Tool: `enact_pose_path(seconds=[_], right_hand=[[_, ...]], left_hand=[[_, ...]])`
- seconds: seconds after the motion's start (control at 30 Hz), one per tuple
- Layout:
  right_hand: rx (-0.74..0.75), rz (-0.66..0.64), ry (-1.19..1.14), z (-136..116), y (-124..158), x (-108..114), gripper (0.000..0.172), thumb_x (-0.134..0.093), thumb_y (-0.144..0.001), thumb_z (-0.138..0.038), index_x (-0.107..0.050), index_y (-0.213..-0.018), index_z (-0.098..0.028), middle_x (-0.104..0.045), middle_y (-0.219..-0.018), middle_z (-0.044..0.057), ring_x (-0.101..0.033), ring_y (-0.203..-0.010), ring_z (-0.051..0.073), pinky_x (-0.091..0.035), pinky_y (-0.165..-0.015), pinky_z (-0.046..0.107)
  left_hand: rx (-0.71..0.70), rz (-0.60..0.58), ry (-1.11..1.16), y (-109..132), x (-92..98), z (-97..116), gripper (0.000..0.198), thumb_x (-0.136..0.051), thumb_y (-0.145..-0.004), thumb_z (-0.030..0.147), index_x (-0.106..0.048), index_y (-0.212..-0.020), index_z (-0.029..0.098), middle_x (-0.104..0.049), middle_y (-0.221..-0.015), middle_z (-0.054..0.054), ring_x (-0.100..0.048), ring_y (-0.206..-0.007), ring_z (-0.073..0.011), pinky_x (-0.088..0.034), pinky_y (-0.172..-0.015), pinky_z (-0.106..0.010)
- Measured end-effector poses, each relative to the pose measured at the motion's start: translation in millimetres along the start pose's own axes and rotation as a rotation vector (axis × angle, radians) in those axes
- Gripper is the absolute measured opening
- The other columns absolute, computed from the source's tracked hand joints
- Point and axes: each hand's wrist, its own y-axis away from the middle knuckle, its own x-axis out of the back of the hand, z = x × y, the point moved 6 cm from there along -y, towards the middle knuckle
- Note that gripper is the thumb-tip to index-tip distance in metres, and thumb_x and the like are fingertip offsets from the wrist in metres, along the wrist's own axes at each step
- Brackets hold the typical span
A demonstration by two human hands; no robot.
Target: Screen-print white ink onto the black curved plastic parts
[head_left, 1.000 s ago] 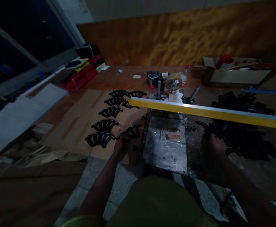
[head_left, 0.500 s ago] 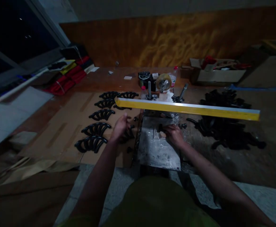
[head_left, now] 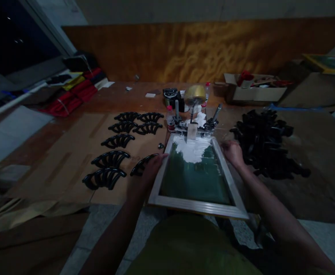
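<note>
As placing the frame [head_left: 197, 206] seems underway, the left hand [head_left: 153, 166] touches its rim, the right hand's [head_left: 234, 152] fingers curl nearby, both grasps unclear; next likely calls for the block [head_left: 192, 131].

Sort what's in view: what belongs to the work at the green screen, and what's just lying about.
Seemingly in use:
framed green screen, with the left hand at its left edge
white paste on it
black ribbed pieces at left
black heap at right

Probably just lying about:
red bundles
open box
tape roll
</note>
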Motion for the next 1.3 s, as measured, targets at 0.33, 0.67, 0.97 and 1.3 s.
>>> enact_pose_path(seconds=[0.33, 0.67, 0.97, 1.3], right_hand=[[0.203, -0.28, 0.111, -115, -75, -23, 0.027, -0.052, -0.088, -0.011, -0.065, -0.112, -0.015, -0.067, -0.113, 0.015, -0.058, -0.107, 0.026, -0.046, -0.089, 0.032], [0.566, -0.45, 0.003, -105, 11, -23, 0.025, -0.055, -0.074, -0.003, -0.065, -0.093, -0.014, -0.067, -0.094, 0.011, -0.058, -0.095, 0.023, -0.043, -0.081, 0.029], [0.504, -0.275, -0.032, -111, 24, -31, 0.023, -0.049, -0.086, -0.006, -0.065, -0.099, -0.014, -0.065, -0.1, 0.013, -0.055, -0.097, 0.024, -0.043, -0.085, 0.033], [0.146, -0.185, -0.018, -84, -70, 2, 0.06, -0.062, -0.091, -0.032, -0.043, -0.148, -0.031, -0.067, -0.114, 0.007, -0.063, -0.095, 0.023, -0.045, -0.078, 0.028]], left_hand=[[0.17, -0.019, 0.012, 7, -31.8, -75, 0.059, -0.048, -0.092, 0.046, -0.046, -0.146, 0.021, -0.054, -0.148, -0.01, -0.054, -0.132, -0.0241, -0.042, -0.11, -0.039], [0.219, -0.013, 0.028, 8, -31.6, -77, 0.059, -0.05, -0.092, 0.046, -0.048, -0.145, 0.021, -0.058, -0.144, -0.01, -0.055, -0.131, -0.0258, -0.041, -0.111, -0.041], [0.179, 0.005, 0.074, 10, -28.8, -65, 0.055, -0.054, -0.09, 0.046, -0.054, -0.138, 0.02, -0.063, -0.137, -0.011, -0.061, -0.123, -0.0263, -0.047, -0.105, -0.04], [0.109, -0.009, -0.051, 7, -6.4, -24, 0.05, -0.045, -0.093, 0.048, -0.06, -0.131, 0.02, -0.061, -0.14, -0.006, -0.053, -0.132, -0.023, -0.041, -0.112, -0.036]])
